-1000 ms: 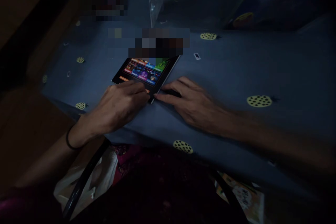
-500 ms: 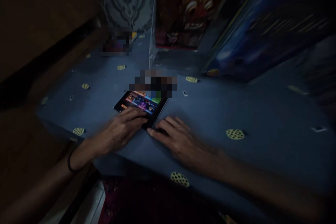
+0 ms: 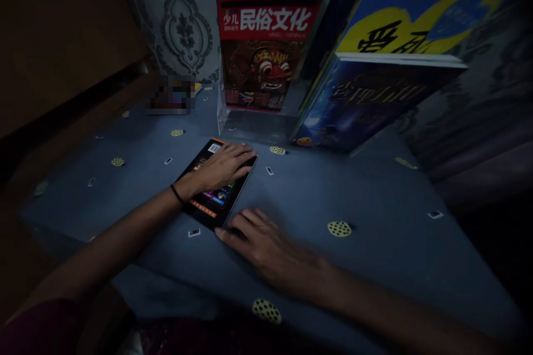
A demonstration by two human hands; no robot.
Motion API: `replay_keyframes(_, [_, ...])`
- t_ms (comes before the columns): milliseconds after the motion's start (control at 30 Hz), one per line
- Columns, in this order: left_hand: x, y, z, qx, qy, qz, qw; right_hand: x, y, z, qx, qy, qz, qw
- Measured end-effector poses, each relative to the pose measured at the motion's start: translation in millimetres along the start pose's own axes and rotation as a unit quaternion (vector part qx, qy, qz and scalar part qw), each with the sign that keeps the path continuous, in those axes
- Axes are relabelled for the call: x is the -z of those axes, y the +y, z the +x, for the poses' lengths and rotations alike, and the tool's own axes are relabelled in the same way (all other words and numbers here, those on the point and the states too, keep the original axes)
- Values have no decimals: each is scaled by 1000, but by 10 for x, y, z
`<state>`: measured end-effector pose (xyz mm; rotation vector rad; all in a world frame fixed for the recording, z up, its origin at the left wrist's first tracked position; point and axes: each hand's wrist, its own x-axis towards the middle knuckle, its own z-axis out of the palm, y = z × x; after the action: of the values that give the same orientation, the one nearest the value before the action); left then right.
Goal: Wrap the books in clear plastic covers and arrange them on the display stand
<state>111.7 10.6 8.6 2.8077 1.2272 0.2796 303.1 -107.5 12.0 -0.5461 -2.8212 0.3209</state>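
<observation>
A thin book (image 3: 206, 147) with a black and orange back cover, a barcode and small coloured pictures lies flat on the cloth-covered table. My left hand (image 3: 222, 167) rests palm down across its upper part, fingers stretched out and slightly spread, hiding much of the cover. On the cloth by the book's near right corner is my right hand (image 3: 262, 244). Its thumb reaches to that corner and seems to touch it; the other fingers are loosely bent, with a gap between thumb and forefinger.
Behind stands a red book with a mask picture (image 3: 266, 61) in a clear stand (image 3: 258, 125). To its right lean a dark blue book (image 3: 370, 102) and a blue-yellow book (image 3: 416, 16). A blurred-out item (image 3: 171, 95) lies at the back left of the blue tablecloth (image 3: 300, 194).
My left hand has slid from the book's near edge up to its far part and flattened. My right hand stays by the near corner. The view has tilted up, showing more of the standing books.
</observation>
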Motion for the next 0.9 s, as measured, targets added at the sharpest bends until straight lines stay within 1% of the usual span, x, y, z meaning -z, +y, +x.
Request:
replay_keyframes(100, [-51,16,54,1,16,8,1000,13,3,-7,-8,-3,9,1000])
replay_keyframes(200, [-45,35,33,10,19,2,1000,41,-11,1,-17,-16,9,1000])
replay_keyframes(267, [-22,21,-8,13,23,-7,1000,46,-16,9,-18,-17,8,1000])
replay_keyframes(367, [12,-73,-151,20,47,-20,998,18,-5,9,-16,4,12,1000])
replay_keyframes(433, [26,-182,-314,51,65,-23,996,-11,12,-6,-15,22,21,999])
replay_keyframes(533, [44,-350,-603,148,82,-24,985,-47,68,-27,-19,52,57,997])
replay_keyframes(600, [67,-413,-762,198,89,-26,976,-60,136,-21,-43,75,74,994])
replay_keyframes(667, [97,-416,-855,215,94,-37,971,-67,225,7,-81,96,69,990])
replay_keyframes(733, [128,-375,-878,215,94,-64,970,-73,315,46,-111,107,51,987])
replay_keyframes(833, [175,-307,-833,232,104,-127,959,-92,397,89,-116,105,40,987])
replay_keyframes(900, [208,-300,-798,249,115,-205,940,-115,408,93,-106,111,39,987])
